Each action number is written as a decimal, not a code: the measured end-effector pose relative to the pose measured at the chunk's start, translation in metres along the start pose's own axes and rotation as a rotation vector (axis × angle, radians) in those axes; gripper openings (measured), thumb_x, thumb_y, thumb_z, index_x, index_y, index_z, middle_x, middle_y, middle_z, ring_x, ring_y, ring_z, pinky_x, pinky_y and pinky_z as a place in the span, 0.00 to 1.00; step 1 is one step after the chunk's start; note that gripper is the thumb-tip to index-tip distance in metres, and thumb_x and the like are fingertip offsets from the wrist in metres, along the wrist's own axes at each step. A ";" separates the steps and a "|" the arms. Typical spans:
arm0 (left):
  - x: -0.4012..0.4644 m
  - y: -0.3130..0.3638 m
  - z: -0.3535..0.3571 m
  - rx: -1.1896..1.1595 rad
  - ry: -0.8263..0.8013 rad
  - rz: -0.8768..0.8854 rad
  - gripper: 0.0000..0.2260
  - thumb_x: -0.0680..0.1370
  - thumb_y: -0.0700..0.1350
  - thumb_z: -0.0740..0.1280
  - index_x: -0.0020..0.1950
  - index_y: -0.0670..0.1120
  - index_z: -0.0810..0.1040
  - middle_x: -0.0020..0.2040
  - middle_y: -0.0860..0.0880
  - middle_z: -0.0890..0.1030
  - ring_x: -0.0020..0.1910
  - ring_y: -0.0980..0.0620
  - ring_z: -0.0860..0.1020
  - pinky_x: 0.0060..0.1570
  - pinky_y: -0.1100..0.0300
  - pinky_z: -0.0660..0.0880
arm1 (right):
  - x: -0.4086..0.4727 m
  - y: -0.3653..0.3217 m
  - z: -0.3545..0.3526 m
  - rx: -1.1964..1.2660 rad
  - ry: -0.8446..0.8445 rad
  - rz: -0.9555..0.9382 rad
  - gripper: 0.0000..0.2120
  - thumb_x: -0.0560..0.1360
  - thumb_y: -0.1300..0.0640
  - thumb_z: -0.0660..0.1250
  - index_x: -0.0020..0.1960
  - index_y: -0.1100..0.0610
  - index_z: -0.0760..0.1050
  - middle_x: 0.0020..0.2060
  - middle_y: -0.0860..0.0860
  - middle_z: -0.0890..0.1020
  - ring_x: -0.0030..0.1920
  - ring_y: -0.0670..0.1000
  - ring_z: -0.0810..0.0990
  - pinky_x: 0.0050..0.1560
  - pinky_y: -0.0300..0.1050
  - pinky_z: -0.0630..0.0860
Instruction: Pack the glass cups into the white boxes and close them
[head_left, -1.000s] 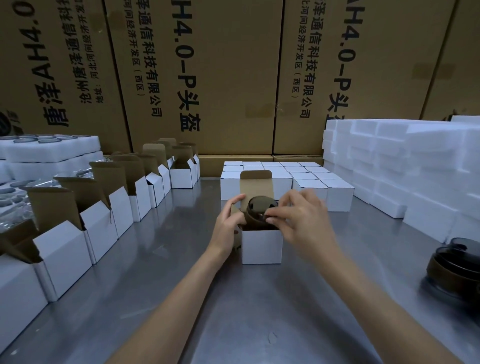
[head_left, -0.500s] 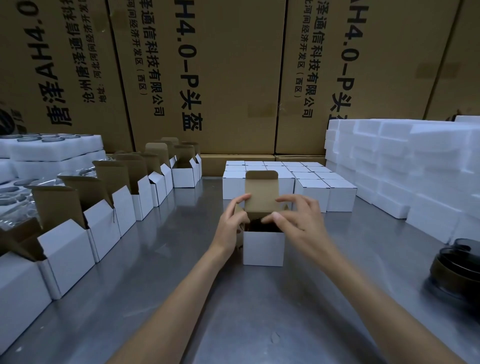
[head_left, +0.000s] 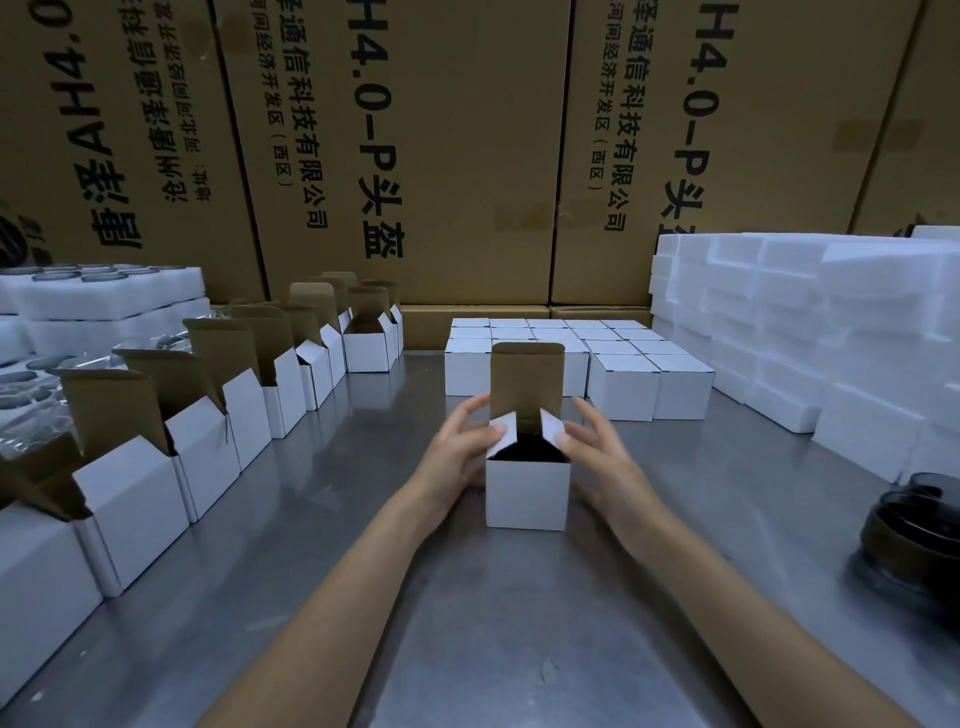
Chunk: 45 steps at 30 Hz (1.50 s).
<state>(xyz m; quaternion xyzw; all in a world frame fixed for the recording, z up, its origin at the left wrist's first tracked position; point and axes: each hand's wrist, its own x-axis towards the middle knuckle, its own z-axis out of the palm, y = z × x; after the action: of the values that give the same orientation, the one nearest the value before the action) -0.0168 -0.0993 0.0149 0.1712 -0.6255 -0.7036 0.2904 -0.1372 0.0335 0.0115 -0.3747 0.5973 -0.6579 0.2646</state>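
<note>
Fingers of both my left hand (head_left: 457, 447) and right hand (head_left: 597, 447) lie straight, pressing the side flaps of the white box (head_left: 527, 491) inward at table centre. Its glass cup (head_left: 530, 448) sits dark inside. Thin card should bend easily; I'd press near flap creases, gently.

1 open white box (head_left: 527, 488) stands between 2 hands; a row of about 8 open boxes (head_left: 208, 415) runs left of them, 1 dark cup (head_left: 914, 535) sits right.
</note>
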 end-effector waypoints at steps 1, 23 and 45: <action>0.001 0.000 0.001 0.001 -0.013 -0.001 0.20 0.70 0.44 0.69 0.61 0.57 0.74 0.56 0.47 0.82 0.53 0.48 0.81 0.48 0.58 0.76 | 0.000 0.000 0.001 0.005 -0.015 -0.006 0.22 0.76 0.52 0.68 0.64 0.34 0.67 0.64 0.44 0.74 0.65 0.47 0.73 0.68 0.53 0.68; -0.010 -0.001 0.000 -0.018 -0.161 0.000 0.21 0.68 0.50 0.74 0.58 0.52 0.75 0.49 0.51 0.83 0.48 0.51 0.82 0.47 0.60 0.77 | -0.013 0.002 0.011 -0.004 -0.020 -0.148 0.21 0.67 0.38 0.65 0.57 0.45 0.73 0.55 0.46 0.79 0.50 0.40 0.80 0.43 0.32 0.75; -0.012 0.002 -0.003 -0.061 -0.226 -0.021 0.19 0.68 0.45 0.73 0.58 0.50 0.74 0.53 0.45 0.78 0.48 0.49 0.81 0.48 0.59 0.77 | -0.008 0.009 0.011 -0.087 0.017 -0.189 0.08 0.78 0.53 0.64 0.56 0.46 0.72 0.57 0.53 0.79 0.58 0.51 0.77 0.53 0.39 0.74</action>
<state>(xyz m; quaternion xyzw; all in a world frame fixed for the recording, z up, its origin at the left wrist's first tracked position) -0.0056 -0.0940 0.0145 0.0882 -0.6307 -0.7401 0.2159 -0.1240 0.0321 0.0017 -0.4348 0.5896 -0.6565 0.1798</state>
